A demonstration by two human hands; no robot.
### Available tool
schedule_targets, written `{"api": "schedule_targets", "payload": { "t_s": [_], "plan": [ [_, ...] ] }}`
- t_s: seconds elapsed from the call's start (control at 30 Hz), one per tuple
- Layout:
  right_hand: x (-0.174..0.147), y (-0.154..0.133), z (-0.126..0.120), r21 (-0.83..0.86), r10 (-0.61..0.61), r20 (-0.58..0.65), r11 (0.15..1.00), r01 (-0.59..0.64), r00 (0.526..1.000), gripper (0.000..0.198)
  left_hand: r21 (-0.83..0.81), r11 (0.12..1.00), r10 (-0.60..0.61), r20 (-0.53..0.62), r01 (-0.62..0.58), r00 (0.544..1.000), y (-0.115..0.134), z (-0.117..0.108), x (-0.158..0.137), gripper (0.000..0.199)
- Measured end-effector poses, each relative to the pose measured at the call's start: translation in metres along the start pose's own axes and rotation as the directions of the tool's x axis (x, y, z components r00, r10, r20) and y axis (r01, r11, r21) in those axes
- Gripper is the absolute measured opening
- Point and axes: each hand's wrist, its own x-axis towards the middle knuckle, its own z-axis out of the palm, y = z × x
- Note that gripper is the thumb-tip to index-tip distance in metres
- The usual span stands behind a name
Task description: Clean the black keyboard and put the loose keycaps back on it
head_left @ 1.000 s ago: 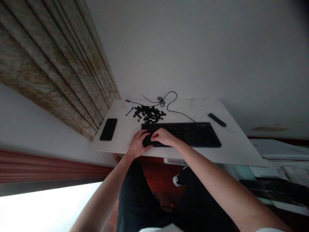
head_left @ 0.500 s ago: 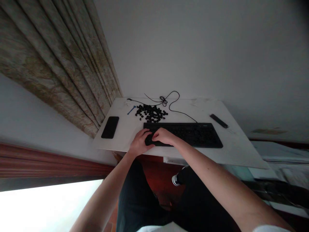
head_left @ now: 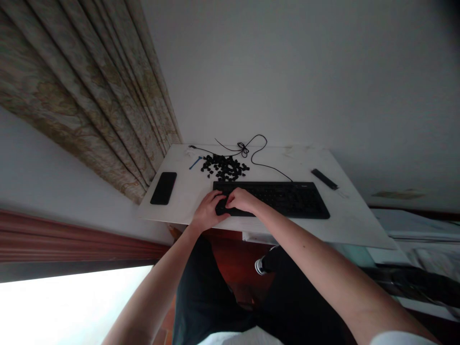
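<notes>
A black keyboard lies on the white table, its left end under my hands. My left hand holds that left end, with the thumb along the front edge and the fingers over the far side. Just beside it, my right hand is closed over the left part of the keys, fingertips pressed down and together. Whatever sits between those fingertips is hidden. Behind the keyboard is a loose pile of black keycaps, with a slim blue tool at its left.
A black phone rests at the table's left side. The keyboard's cable runs back and is looped near the wall. On the right lies a long black piece with thin wires beside it. A curtain hangs at the left.
The view has shifted very slightly. Both hands keep the same places on the keyboard, and no object has visibly moved.
</notes>
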Motion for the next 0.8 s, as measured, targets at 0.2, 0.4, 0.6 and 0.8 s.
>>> {"api": "schedule_targets", "payload": {
  "t_s": [0.2, 0.4, 0.6, 0.8],
  "plan": [
    [-0.002, -0.004, -0.001, -0.077, 0.047, -0.004, 0.996, -0.048, 0.999, 0.008, -0.014, 1.0, 0.006, -0.004, -0.006, 1.0, 0.0, 0.001, -0.001, 0.056],
    [-0.002, -0.004, 0.001, -0.147, 0.041, -0.017, 0.988, -0.043, 0.999, 0.011, -0.007, 1.0, 0.021, -0.014, -0.021, 1.0, -0.001, 0.004, 0.0, 0.057],
    [-0.007, -0.004, 0.0, -0.044, -0.018, -0.026, 0.999, 0.017, 1.0, 0.013, 0.008, 0.999, 0.032, -0.022, -0.032, 0.999, -0.002, 0.004, 0.0, 0.055],
    [-0.025, 0.028, -0.028, 0.305, -0.022, -0.327, 0.944, 0.127, 0.945, 0.028, 0.011, 0.997, 0.071, -0.033, -0.07, 0.997, -0.003, 0.003, 0.0, 0.038]
  ]
}}
